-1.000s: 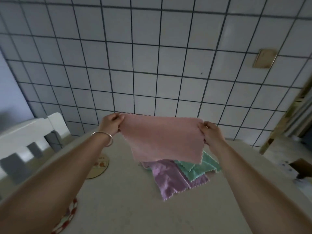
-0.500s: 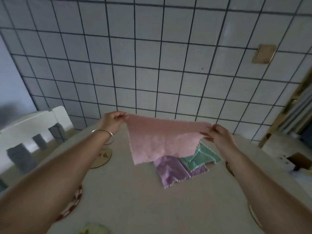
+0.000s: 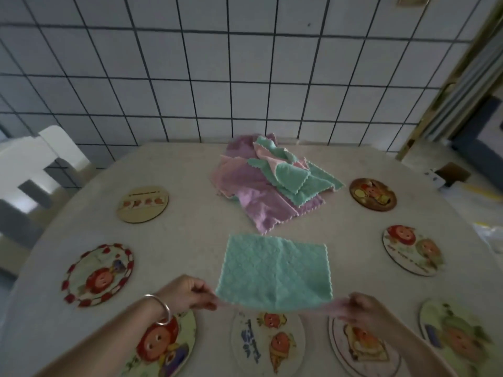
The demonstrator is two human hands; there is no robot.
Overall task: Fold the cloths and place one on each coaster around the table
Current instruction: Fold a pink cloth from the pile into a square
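A cloth [image 3: 275, 273], green on top and pink underneath, lies spread flat on the table. My left hand [image 3: 187, 293] pinches its near left corner and my right hand [image 3: 359, 311] pinches its near right corner. A loose pile of purple, pink and green cloths [image 3: 269, 180] sits at the table's far middle. Several round picture coasters ring the table: a tan one [image 3: 143, 204], a red-bordered one [image 3: 99, 274], a dark one [image 3: 373, 194], one at the right [image 3: 411, 248], and one at the front [image 3: 268, 341].
The pale table [image 3: 190, 240] reaches to a tiled wall [image 3: 217, 77] behind. A white chair [image 3: 32, 170] stands at the left. More coasters lie under my wrists at the front left [image 3: 168, 346] and front right [image 3: 362, 346], plus one at the far right [image 3: 460, 336].
The cloth was held up in the air with its pink side toward me; now it lies flat on the table, green side up. My view has tilted down to the table.
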